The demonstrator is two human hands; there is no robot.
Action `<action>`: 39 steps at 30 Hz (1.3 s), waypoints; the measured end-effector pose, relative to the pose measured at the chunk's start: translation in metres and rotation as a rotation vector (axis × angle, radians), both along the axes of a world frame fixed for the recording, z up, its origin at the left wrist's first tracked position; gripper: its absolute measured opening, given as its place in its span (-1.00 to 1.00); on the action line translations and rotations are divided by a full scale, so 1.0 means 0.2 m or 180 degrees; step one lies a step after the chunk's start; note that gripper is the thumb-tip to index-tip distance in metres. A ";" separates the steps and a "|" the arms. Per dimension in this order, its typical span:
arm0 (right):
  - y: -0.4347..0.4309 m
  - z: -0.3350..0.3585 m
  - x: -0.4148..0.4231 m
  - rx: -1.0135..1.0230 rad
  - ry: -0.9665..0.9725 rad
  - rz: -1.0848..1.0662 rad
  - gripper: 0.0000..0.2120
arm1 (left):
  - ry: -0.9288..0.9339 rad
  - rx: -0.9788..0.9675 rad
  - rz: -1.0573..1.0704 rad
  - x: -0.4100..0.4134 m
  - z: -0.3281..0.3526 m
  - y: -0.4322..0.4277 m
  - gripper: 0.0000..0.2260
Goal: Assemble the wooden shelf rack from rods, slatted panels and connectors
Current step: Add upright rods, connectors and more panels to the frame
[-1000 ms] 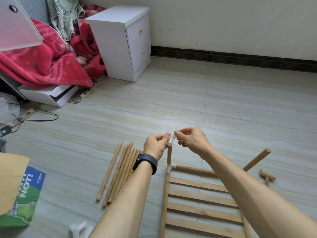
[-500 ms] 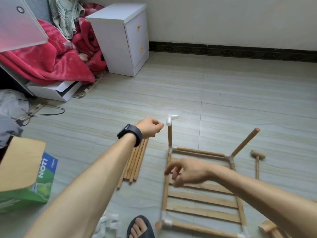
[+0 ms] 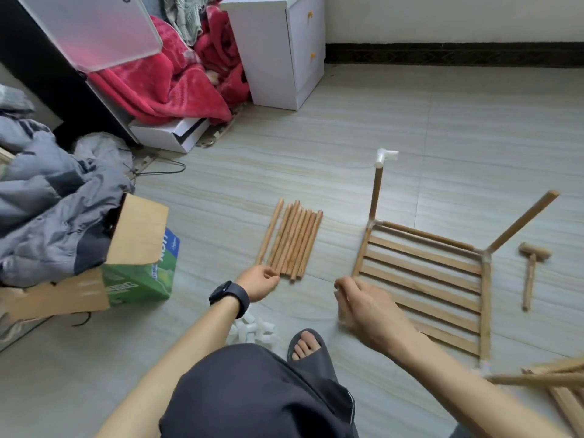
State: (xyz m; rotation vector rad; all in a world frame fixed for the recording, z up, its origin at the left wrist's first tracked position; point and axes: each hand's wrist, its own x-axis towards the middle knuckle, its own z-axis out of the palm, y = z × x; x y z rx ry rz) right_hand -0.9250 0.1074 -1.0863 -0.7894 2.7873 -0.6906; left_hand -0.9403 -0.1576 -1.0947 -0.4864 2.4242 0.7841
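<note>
A person crouched on a tiled floor works on the wooden shelf rack. The slatted panel [image 3: 423,279] lies flat, and a rod stands at each of its two far corners. The far-left upright [image 3: 376,191] is capped with a white connector [image 3: 384,156], while the far-right upright [image 3: 524,221] is bare at the top. The left hand [image 3: 259,281], fingers loosely curled and holding nothing visible, sits at the near ends of the loose rods [image 3: 290,241] lined up to the panel's left. The right hand [image 3: 363,308] is over the panel's near-left corner, but it is smeared by motion, so its grip cannot be told.

The step in hand appears to be fetching another rod. The next move likely calls for pinching one rod clear of the row and seating it square in a corner socket, with the panel steadied. Spare connectors [image 3: 252,330] lie left of the panel's near edge, partly behind the left forearm. A wooden mallet [image 3: 532,270] rests just right of the panel.

The right arm hides the panel's near-left corner, and blur softens its near-right corner. More wooden parts [image 3: 553,384] beyond that corner run out of frame.
</note>
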 end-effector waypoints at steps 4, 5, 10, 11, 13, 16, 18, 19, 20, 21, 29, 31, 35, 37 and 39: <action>-0.08 -0.09 0.00 -0.0458 0.0003 -0.0412 -0.86 | -0.0352 -0.0351 0.0188 0.20 -0.29 -0.10 -0.71; -0.09 -0.10 0.00 -0.0515 -0.0002 -0.0453 -0.87 | -0.0383 -0.0449 0.0145 0.23 -0.36 -0.11 -0.70; -0.07 -0.16 -0.04 -0.0536 -0.0066 -0.0378 -0.83 | -0.0571 -0.0909 -0.0232 0.29 -0.60 -0.11 -0.66; -0.08 -0.17 -0.04 -0.0557 -0.0053 -0.0357 -0.84 | -0.0565 -0.0970 -0.0277 0.28 -0.63 -0.13 -0.68; -0.09 -0.18 -0.05 -0.0611 -0.0010 -0.0322 -0.86 | -0.0532 -0.1067 -0.0357 0.28 -0.67 -0.16 -0.73; -0.10 -0.19 -0.05 -0.0654 0.0090 -0.0382 -0.89 | -0.0494 -0.0963 -0.0265 0.26 -0.68 -0.18 -0.76; -0.10 -0.19 -0.05 -0.0683 0.0051 -0.0428 -0.89 | -0.0375 -0.0586 0.0130 0.22 -0.61 -0.17 -0.82; -0.09 -0.19 -0.04 -0.0685 -0.0006 -0.0430 -0.89 | -0.0268 -0.0322 0.0354 0.19 -0.56 -0.17 -0.82; -0.09 -0.19 -0.04 -0.0659 -0.0085 -0.0426 -0.89 | -0.0144 -0.0076 0.0505 0.15 -0.49 -0.17 -0.81; -0.09 -0.18 -0.04 -0.0611 -0.0168 -0.0418 -0.88 | -0.0021 0.0137 0.0596 0.10 -0.40 -0.17 -0.77; 0.00 0.11 -0.21 0.0074 -0.0989 0.0060 -0.47 | 0.0513 0.1920 0.0672 -0.25 0.43 0.10 -0.64; 0.07 0.29 -0.31 -0.0115 -0.0921 -0.0009 -0.37 | 0.0534 0.2073 0.0413 -0.31 0.60 0.21 -0.62; 0.32 0.70 -0.48 -0.0773 -0.0558 -0.0347 -0.31 | 0.0549 0.2070 -0.0136 -0.42 0.87 0.46 -0.59; 0.46 0.87 -0.51 -0.1054 -0.0593 -0.0398 -0.31 | 0.0504 0.2132 -0.0382 -0.48 0.95 0.60 -0.58; 0.59 0.98 -0.52 -0.1323 -0.0802 -0.0401 -0.41 | 0.0389 0.2276 -0.0526 -0.53 0.99 0.73 -0.59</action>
